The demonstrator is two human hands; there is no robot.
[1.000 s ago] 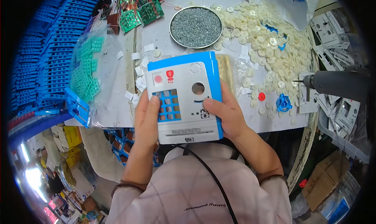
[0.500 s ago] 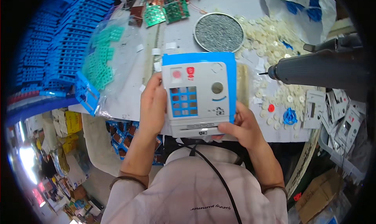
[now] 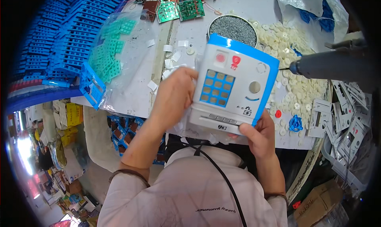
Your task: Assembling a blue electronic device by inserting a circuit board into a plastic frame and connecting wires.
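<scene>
The blue box (image 3: 240, 84) with a white front is held up over the table (image 3: 234, 0), on the person's side of the bowl (image 3: 233, 15) of small screws (image 3: 233, 27), and its top edge hides the near part of that bowl. The box is turned a little clockwise, its front facing the camera, with a blue grid of openings and a round hole (a curved slot just under the hole makes it look like a smile).

The right hand (image 3: 262, 135), below the bowl and somewhat right of it, is closed on the box's lower right corner, thumb on the front and fingers behind. The left hand (image 3: 176, 93), below and left of the bowl, has its fingers bent inward at the box's left edge; I cannot tell whether it grips the box or only touches it.

Right of the bowl spreads a pile of cream discs (image 3: 274, 34), and farther right a grey power screwdriver (image 3: 333, 66) points its tip leftward. Below and right of the bowl lie a red disc (image 3: 278, 113) and a blue wheel (image 3: 295, 124). Left of the bowl are paper squares (image 3: 168, 64) and green grids (image 3: 105, 60) in clear plastic; circuit boards (image 3: 191, 8) sit beyond it, to the left.
</scene>
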